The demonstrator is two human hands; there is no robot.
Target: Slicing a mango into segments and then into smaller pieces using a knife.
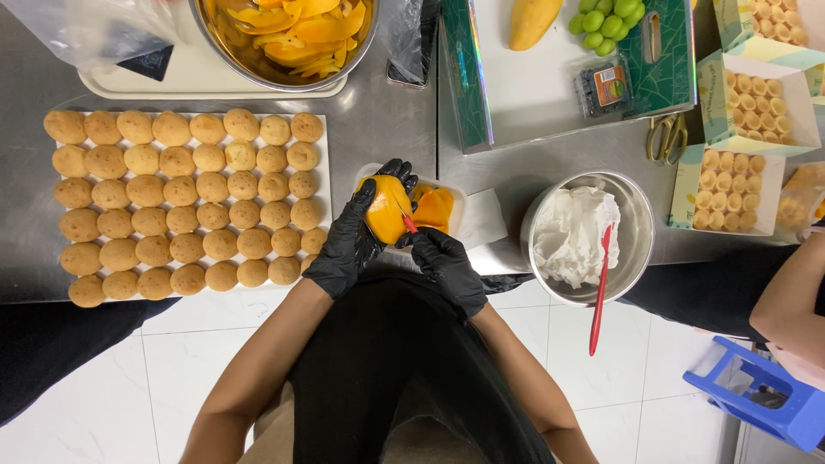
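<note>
1. Steel counter (378, 129) spans the view above a white tiled floor (112, 378).
2. Left hand (351, 242), in a black glove, has its fingers wrapped around a peeled mango (384, 209), held just over a white tray (455, 199) at the counter's near edge.
3. Right hand (447, 265), also gloved, is closed on a small red-handled knife (408, 223) whose tip touches the mango.
4. Cut mango pieces (435, 209) lie in the tray, just beside the fruit.
5. Left of the hands, rows of round puffs (185, 199) fill a white board (325, 159).
6. Right of them stands a steel bowl of cream (574, 234) with a red spatula (599, 288) leaning over its rim.
7. Farther back: a bowl of mango peels (292, 34), a whole mango (531, 21), green grapes (608, 21), scissors (666, 137) and boxes of pastries (752, 103).
8. Another person's arm (791, 292) enters at the right edge.
</note>
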